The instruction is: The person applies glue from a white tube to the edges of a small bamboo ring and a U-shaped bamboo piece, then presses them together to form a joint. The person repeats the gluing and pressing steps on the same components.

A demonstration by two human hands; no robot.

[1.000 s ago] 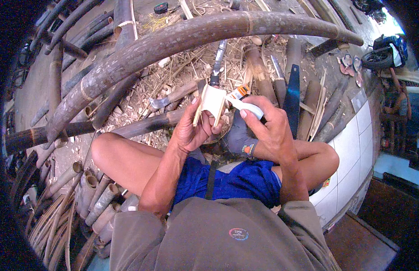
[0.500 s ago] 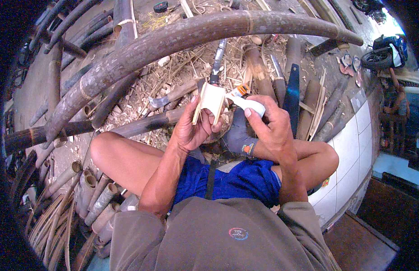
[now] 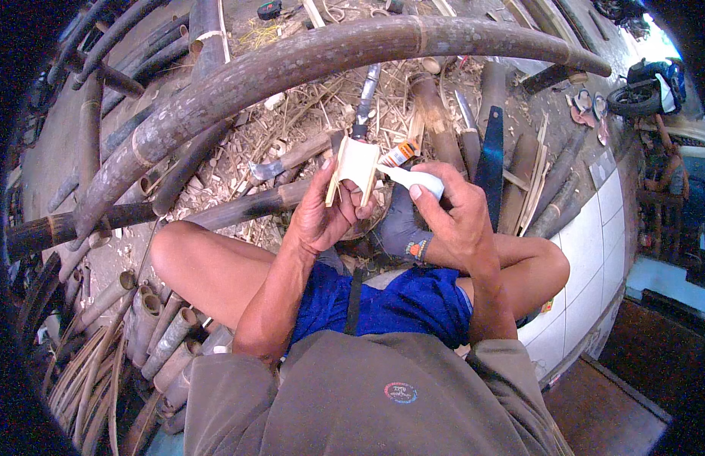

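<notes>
My left hand (image 3: pixel 320 219) grips a small pale bamboo piece (image 3: pixel 359 161) with raised side walls, fingers beneath and thumb along its left side. Closed round a small white squeeze bottle (image 3: pixel 428 183) is my right hand (image 3: pixel 465 211). The bottle lies tilted, its narrow nozzle pointing left at the piece's right wall. Whether the tip touches the wall, I cannot tell. Behind the nozzle shows an orange and white packet (image 3: pixel 402 153).
A long curved bamboo pole (image 3: pixel 291 72) arches across the far side. Beyond my hands lie a billhook (image 3: pixel 291 156), a dark saw blade (image 3: pixel 491 163) and a knife (image 3: pixel 467 114) among wood shavings. Cut bamboo tubes (image 3: pixel 174 334) stand at left; white tiles (image 3: pixel 580 251) are at right.
The nozzle tip has shifted slightly down along the piece's right wall, and the bottle a little left. Both hands keep their grips.
</notes>
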